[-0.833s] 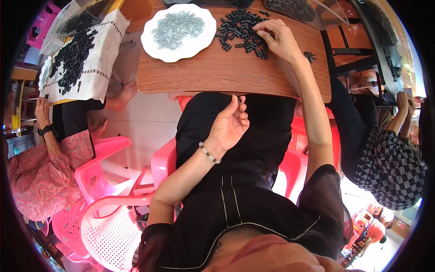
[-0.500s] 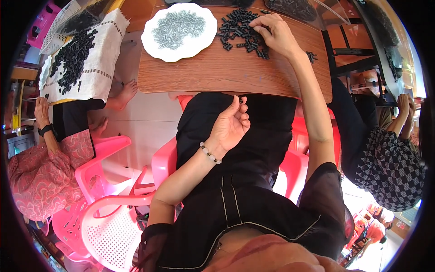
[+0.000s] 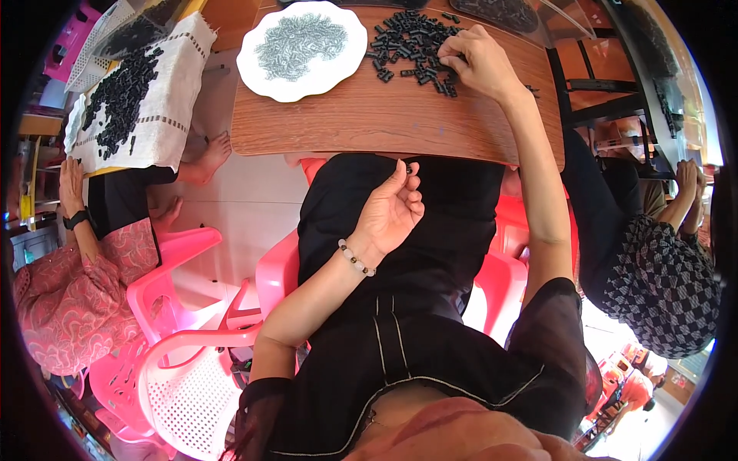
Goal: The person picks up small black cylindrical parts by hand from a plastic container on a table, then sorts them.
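My left hand, palm up above my lap, pinches a small dark piece between thumb and forefinger; only a bit of it shows at the fingertips. My right hand reaches over the table to the right edge of a pile of small black cylindrical pieces. Its thumb and forefinger are drawn together, and whatever they may hold is hidden. Left of the pile stands a white scalloped plate heaped with small clear or silvery pieces. A few more black pieces peek out beside my right wrist.
The brown wooden table has its front edge above my lap. A dark tray sits at its far side. On the left, a person's hand rests near a cloth-covered table with black pieces. Another person's hands are at the right.
My right hand has shifted a little to the right and toward me, and its wrist now covers most of the small group of black pieces. The left hand keeps its pinch in place.
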Action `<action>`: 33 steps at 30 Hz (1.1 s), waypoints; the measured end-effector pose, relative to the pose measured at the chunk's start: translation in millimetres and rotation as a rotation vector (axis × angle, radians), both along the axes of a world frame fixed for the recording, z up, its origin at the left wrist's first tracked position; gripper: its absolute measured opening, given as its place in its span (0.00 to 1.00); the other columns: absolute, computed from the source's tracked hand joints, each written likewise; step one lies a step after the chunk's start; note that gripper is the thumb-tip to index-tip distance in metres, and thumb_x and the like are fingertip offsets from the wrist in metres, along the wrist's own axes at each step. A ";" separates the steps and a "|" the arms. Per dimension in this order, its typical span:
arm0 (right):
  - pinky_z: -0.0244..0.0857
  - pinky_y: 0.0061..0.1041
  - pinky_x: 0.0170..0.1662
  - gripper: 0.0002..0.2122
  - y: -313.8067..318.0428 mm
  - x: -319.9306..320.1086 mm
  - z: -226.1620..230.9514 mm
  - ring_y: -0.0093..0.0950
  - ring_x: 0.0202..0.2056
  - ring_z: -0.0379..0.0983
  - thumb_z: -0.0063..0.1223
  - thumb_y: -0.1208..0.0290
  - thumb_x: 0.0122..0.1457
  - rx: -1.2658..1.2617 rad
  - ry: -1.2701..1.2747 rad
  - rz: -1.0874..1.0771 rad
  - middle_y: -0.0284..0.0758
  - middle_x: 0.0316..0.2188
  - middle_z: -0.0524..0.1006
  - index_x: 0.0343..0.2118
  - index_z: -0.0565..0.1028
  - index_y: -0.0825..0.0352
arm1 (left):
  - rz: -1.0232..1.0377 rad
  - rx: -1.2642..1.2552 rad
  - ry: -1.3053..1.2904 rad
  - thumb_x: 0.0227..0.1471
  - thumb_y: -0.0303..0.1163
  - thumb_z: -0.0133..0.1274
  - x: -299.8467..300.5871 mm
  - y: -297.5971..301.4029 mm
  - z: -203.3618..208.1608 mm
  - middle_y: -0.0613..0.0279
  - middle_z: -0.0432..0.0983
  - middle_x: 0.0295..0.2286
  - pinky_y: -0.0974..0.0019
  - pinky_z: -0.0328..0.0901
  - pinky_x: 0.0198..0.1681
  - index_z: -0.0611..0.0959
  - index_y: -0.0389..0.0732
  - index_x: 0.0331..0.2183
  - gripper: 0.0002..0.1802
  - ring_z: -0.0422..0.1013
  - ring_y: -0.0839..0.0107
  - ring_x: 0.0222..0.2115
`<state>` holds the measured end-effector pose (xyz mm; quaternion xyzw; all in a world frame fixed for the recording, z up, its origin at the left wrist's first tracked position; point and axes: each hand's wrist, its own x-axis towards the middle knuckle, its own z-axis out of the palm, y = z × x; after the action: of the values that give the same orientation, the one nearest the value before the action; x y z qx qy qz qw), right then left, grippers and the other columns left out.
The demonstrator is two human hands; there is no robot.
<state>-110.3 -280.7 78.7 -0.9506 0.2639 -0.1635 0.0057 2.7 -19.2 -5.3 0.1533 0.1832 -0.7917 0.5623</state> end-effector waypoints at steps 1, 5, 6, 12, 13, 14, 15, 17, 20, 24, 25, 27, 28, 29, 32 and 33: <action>0.65 0.33 0.41 0.04 1.2 1.1 1.4 0.34 0.37 0.67 0.59 0.74 0.51 0.000 0.011 -0.008 0.32 0.28 0.76 0.31 0.78 0.64 | 0.002 0.002 -0.002 0.54 0.42 0.57 0.1 -0.1 0.1 0.72 0.70 0.26 0.75 0.62 0.29 0.79 0.45 0.37 0.13 0.64 0.78 0.25; 0.65 0.33 0.41 0.04 2.1 8.3 4.4 0.35 0.37 0.68 0.59 0.73 0.50 -0.012 0.070 -0.039 0.34 0.26 0.76 0.29 0.79 0.64 | 0.007 0.004 -0.007 0.54 0.42 0.57 0.8 0.9 0.4 0.72 0.70 0.26 0.75 0.62 0.29 0.79 0.45 0.37 0.13 0.64 0.78 0.25; 0.65 0.33 0.41 0.04 0.7 8.4 3.7 0.35 0.37 0.68 0.59 0.73 0.50 -0.012 0.070 -0.041 0.34 0.26 0.76 0.29 0.79 0.64 | 0.003 0.004 -0.008 0.54 0.42 0.57 0.4 0.9 0.5 0.72 0.70 0.26 0.75 0.62 0.29 0.79 0.45 0.37 0.13 0.64 0.78 0.25; 0.67 0.36 0.41 0.02 -6.7 14.6 3.3 0.37 0.36 0.71 0.59 0.74 0.49 -0.012 0.106 -0.062 0.35 0.24 0.78 0.26 0.79 0.64 | -0.006 0.009 0.001 0.54 0.42 0.57 0.1 0.3 -0.7 0.72 0.70 0.26 0.75 0.62 0.29 0.79 0.45 0.37 0.13 0.64 0.78 0.25; 0.68 0.36 0.41 0.02 -8.1 16.2 4.0 0.37 0.37 0.71 0.58 0.74 0.49 -0.008 0.130 -0.054 0.35 0.24 0.78 0.26 0.79 0.64 | -0.007 0.010 0.001 0.54 0.42 0.57 0.1 0.1 -0.5 0.72 0.70 0.26 0.75 0.62 0.29 0.79 0.45 0.37 0.13 0.64 0.79 0.25; 0.68 0.36 0.41 0.02 -9.3 17.3 4.9 0.37 0.37 0.72 0.58 0.75 0.48 -0.004 0.153 -0.046 0.35 0.24 0.78 0.26 0.79 0.64 | -0.008 0.010 0.001 0.54 0.42 0.57 0.1 -0.2 -0.5 0.72 0.70 0.26 0.75 0.62 0.29 0.79 0.45 0.37 0.13 0.64 0.79 0.25; 0.68 0.36 0.41 0.02 -10.5 18.3 4.6 0.37 0.37 0.72 0.58 0.75 0.48 -0.003 0.152 -0.044 0.35 0.24 0.78 0.26 0.79 0.64 | -0.006 0.010 0.000 0.54 0.42 0.57 0.3 0.0 -0.6 0.72 0.70 0.26 0.75 0.62 0.29 0.79 0.45 0.37 0.13 0.64 0.79 0.25; 0.67 0.38 0.41 0.02 -12.5 19.5 4.4 0.38 0.37 0.71 0.57 0.75 0.48 -0.018 0.181 -0.024 0.36 0.25 0.78 0.26 0.79 0.64 | -0.005 0.010 -0.002 0.54 0.42 0.57 -0.2 -0.2 0.7 0.72 0.70 0.26 0.75 0.62 0.29 0.79 0.45 0.37 0.13 0.64 0.79 0.25; 0.67 0.38 0.40 0.03 -12.2 17.0 4.0 0.38 0.37 0.71 0.56 0.75 0.50 -0.043 0.162 0.002 0.36 0.25 0.76 0.29 0.77 0.65 | -0.001 0.021 -0.045 0.52 0.44 0.59 -0.8 -0.4 3.4 0.74 0.72 0.24 0.78 0.61 0.27 0.80 0.45 0.36 0.15 0.65 0.82 0.22; 0.66 0.34 0.39 0.03 -5.0 9.0 -0.7 0.35 0.36 0.70 0.54 0.74 0.54 0.028 -0.030 0.042 0.34 0.25 0.74 0.32 0.75 0.65 | 0.020 -0.002 -0.025 0.55 0.42 0.56 0.3 1.0 1.0 0.72 0.70 0.26 0.75 0.61 0.29 0.79 0.45 0.38 0.13 0.64 0.79 0.24; 0.67 0.33 0.40 0.04 3.1 8.3 6.1 0.33 0.35 0.71 0.53 0.73 0.56 0.091 -0.104 0.050 0.33 0.26 0.76 0.33 0.75 0.66 | 0.041 -0.024 -0.043 0.55 0.42 0.56 0.8 1.5 2.4 0.72 0.70 0.26 0.75 0.61 0.29 0.78 0.45 0.38 0.13 0.64 0.79 0.24; 0.67 0.31 0.41 0.05 22.8 3.1 12.0 0.31 0.34 0.73 0.53 0.72 0.58 0.154 -0.178 0.052 0.32 0.28 0.78 0.35 0.74 0.67 | 0.058 -0.050 -0.101 0.56 0.42 0.55 0.3 2.1 6.4 0.72 0.69 0.26 0.75 0.61 0.30 0.78 0.44 0.39 0.14 0.63 0.79 0.25; 0.67 0.27 0.40 0.06 33.7 1.5 12.3 0.27 0.35 0.73 0.52 0.72 0.59 0.441 -0.352 0.040 0.32 0.30 0.79 0.35 0.74 0.68 | 0.075 -0.076 -0.160 0.56 0.43 0.55 0.0 2.0 8.2 0.72 0.69 0.27 0.75 0.61 0.30 0.77 0.44 0.40 0.14 0.63 0.79 0.25; 0.67 0.22 0.39 0.06 45.4 -1.7 12.6 0.22 0.35 0.74 0.51 0.72 0.61 0.729 -0.525 0.026 0.31 0.31 0.79 0.35 0.73 0.70 | 0.074 -0.073 -0.160 0.56 0.43 0.55 0.4 1.9 10.1 0.72 0.69 0.27 0.75 0.61 0.30 0.77 0.44 0.40 0.14 0.63 0.79 0.25; 0.65 0.17 0.39 0.05 80.9 -12.0 15.9 0.17 0.36 0.73 0.51 0.72 0.62 1.015 -0.629 0.030 0.31 0.32 0.79 0.38 0.72 0.67 | 0.132 -0.152 -0.279 0.56 0.43 0.55 3.3 2.3 15.4 0.73 0.67 0.28 0.76 0.60 0.33 0.77 0.43 0.41 0.16 0.62 0.80 0.27; 0.66 0.17 0.38 0.05 91.6 -14.9 12.6 0.17 0.35 0.73 0.52 0.72 0.61 1.060 -0.665 0.016 0.31 0.32 0.79 0.37 0.73 0.67 | 0.129 -0.146 -0.281 0.56 0.43 0.55 3.8 1.8 16.2 0.73 0.67 0.28 0.76 0.60 0.33 0.77 0.43 0.41 0.16 0.62 0.80 0.27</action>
<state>-125.2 -189.1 91.2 -0.7185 0.2862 -0.2975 0.5597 6.5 -17.4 10.9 0.2092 0.0542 -0.7360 0.6416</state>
